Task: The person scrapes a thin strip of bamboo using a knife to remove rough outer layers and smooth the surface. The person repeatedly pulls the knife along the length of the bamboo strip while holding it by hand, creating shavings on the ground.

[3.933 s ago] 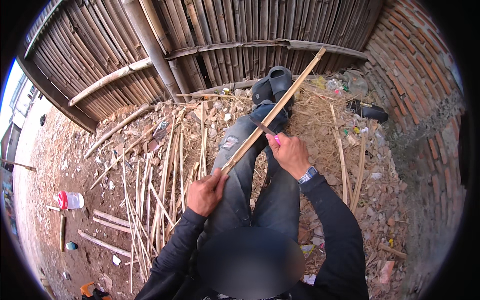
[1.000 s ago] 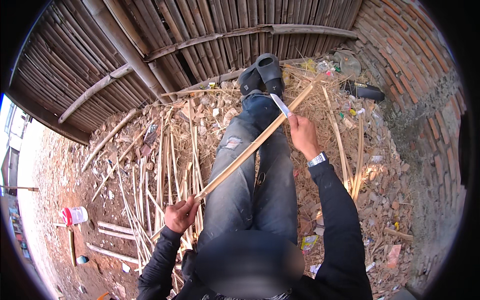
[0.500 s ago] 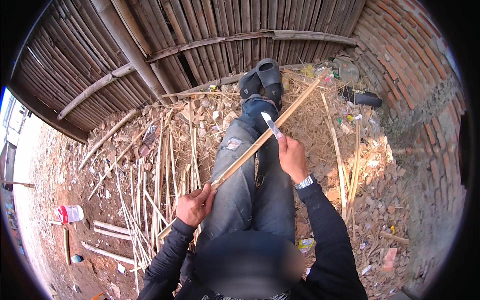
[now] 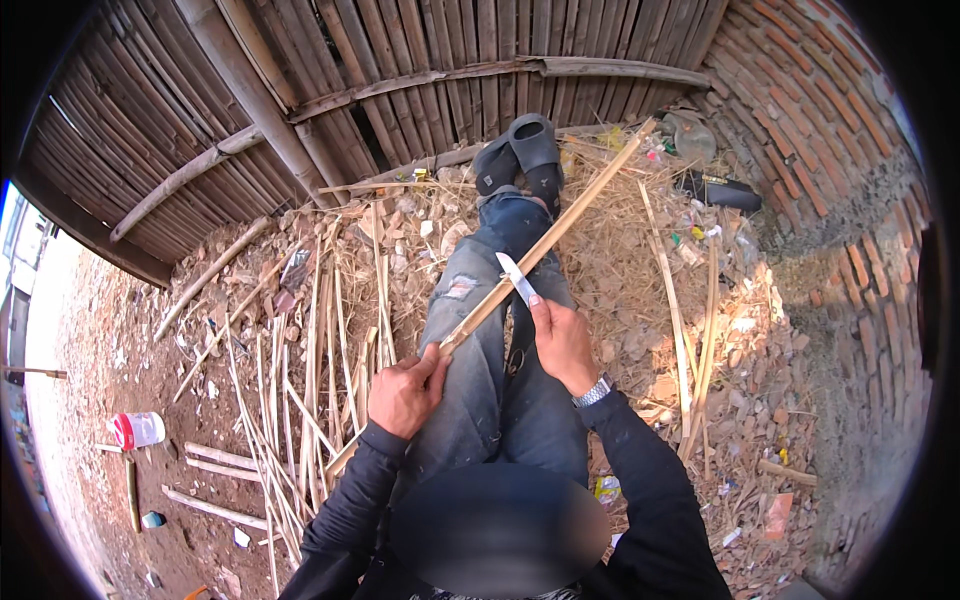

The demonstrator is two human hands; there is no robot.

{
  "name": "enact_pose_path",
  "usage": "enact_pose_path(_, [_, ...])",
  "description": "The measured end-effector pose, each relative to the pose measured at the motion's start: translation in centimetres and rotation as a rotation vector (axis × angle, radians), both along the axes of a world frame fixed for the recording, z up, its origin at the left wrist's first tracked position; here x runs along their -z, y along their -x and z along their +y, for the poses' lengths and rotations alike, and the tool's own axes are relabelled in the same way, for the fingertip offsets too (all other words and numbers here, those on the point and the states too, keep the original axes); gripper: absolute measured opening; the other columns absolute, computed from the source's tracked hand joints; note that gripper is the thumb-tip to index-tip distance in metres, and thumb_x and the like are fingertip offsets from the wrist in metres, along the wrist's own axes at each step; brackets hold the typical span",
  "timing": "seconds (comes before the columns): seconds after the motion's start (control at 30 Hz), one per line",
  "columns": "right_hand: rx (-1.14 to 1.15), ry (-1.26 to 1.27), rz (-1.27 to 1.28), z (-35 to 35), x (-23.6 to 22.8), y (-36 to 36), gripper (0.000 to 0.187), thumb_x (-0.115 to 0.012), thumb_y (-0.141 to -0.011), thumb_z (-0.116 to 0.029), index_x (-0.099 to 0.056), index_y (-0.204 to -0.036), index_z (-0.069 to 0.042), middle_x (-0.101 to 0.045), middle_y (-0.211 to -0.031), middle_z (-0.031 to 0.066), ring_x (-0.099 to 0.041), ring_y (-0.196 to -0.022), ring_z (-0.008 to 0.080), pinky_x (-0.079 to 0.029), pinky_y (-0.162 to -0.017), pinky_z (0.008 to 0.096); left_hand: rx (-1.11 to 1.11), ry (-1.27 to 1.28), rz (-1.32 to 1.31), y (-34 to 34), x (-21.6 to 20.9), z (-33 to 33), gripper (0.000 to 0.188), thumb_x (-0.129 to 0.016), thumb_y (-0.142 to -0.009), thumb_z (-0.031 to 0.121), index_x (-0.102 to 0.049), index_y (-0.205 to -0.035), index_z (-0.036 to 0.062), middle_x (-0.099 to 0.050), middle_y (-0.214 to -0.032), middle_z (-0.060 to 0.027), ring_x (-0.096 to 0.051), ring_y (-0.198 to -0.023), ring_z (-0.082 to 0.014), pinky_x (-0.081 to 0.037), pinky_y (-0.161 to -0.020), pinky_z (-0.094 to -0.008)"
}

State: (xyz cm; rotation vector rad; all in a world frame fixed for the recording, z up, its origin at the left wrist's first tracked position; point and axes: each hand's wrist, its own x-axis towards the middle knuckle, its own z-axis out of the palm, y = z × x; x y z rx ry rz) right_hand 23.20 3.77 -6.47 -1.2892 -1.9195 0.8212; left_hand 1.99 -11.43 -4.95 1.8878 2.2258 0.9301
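A long, pale bamboo strip (image 4: 575,215) runs slantwise across my outstretched legs, its far end up to the right beyond my shoes. Around its nearer part my left hand (image 4: 408,393) is closed, and the strip's tail passes back under my left forearm. My right hand (image 4: 562,343) is closed round a knife (image 4: 515,277), whose handle is hidden in the fingers. The knife's bright blade lies across the strip at about mid-length, where a small curl or splinter stands up beside the edge.
Several split bamboo strips (image 4: 320,350) lie on the ground left of my legs, more strips (image 4: 690,350) to the right. A white bucket with a red rim (image 4: 140,430) lies far left. A bamboo wall (image 4: 420,110) stands ahead, a brick wall (image 4: 800,120) at right.
My right hand has drawn the knife along the strip, toward me and to the left. My left hand has shifted slightly right and up, closer to the blade.
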Motion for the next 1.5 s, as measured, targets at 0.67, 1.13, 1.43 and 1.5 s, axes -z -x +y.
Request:
enact_pose_path(0.67, [-0.127,0.056,0.060,-0.4,-0.7,1.6,0.050,-0.052,-0.110,-0.036,-0.063,-0.077,0.001,-0.059,-0.062,0.0226,-0.061,-0.059,0.0435,-0.043,-0.055,0.0498,-0.007,-0.037,-0.099,0.4,-0.1,1.1,0.027,-0.077,-0.094,0.021,-0.077,-0.110,0.0000,-0.070,-0.072,-0.0206,-0.071,-0.062,-0.0350,-0.054,-0.058,-0.0421])
enact_pose_path(1.13, [-0.157,0.000,0.091,-2.3,-0.3,3.6,0.046,-0.055,-0.109,-0.032,-0.062,-0.078,0.001,-0.060,-0.067,0.0256,-0.062,-0.065,0.0493,-0.044,-0.056,0.0536,-0.008,-0.023,-0.118,-0.3,-0.8,1.3,0.023,-0.078,-0.094,0.022,-0.076,-0.102,0.0007,-0.068,-0.070,-0.0204,-0.070,-0.062,-0.0367,-0.053,-0.056,-0.0424])
enact_pose_path(1.43, [-0.087,-0.067,0.061,-0.1,-0.4,3.2,0.045,-0.054,-0.109,-0.031,-0.059,-0.076,-0.002,-0.061,-0.066,0.0266,-0.062,-0.067,0.0505,-0.045,-0.056,0.0570,-0.055,-0.046,-0.072,-1.3,-1.3,1.3,0.020,-0.077,-0.094,0.022,-0.074,-0.101,0.0037,-0.068,-0.071,-0.0196,-0.069,-0.061,-0.0367,-0.053,-0.055,-0.0447])
enact_pose_path(1.5, [-0.107,-0.037,0.109,-1.0,-0.2,3.8,0.045,-0.055,-0.109,-0.031,-0.059,-0.075,-0.002,-0.060,-0.066,0.0262,-0.062,-0.066,0.0502,-0.045,-0.056,0.0565,-0.065,-0.032,-0.076,-1.5,-1.1,1.2,0.020,-0.077,-0.094,0.022,-0.074,-0.101,0.0034,-0.068,-0.071,-0.0197,-0.069,-0.061,-0.0367,-0.053,-0.055,-0.0447])
